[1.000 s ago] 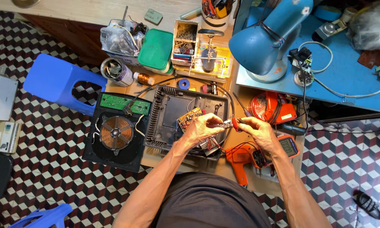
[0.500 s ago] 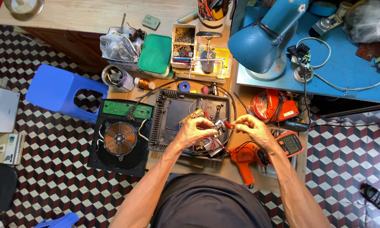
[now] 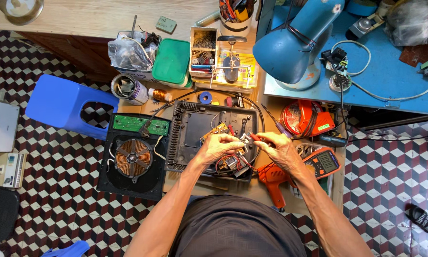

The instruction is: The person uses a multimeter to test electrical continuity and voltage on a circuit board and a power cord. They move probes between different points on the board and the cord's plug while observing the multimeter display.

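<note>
Blue plastic marks the far left, where a stool stands on the checkered floor beside the wooden bench. Next to it lies a black cooker base with its copper coil showing and a green circuit board along its top edge. Above that sit a metal tin, a clear bag of parts and a green lidded box. At the middle lies the black cooker housing, opened and face up. The left hand is over its right half, fingers pinched around a small circuit board with red wires hanging under it. Just beside it the right hand grips a red-handled tool whose tip meets the board between the two hands. Under the right wrist lie an orange drill and an orange meter. Further right, a red wire reel rests near the bench edge, and a blue desk lamp stands on a blue table.
</note>
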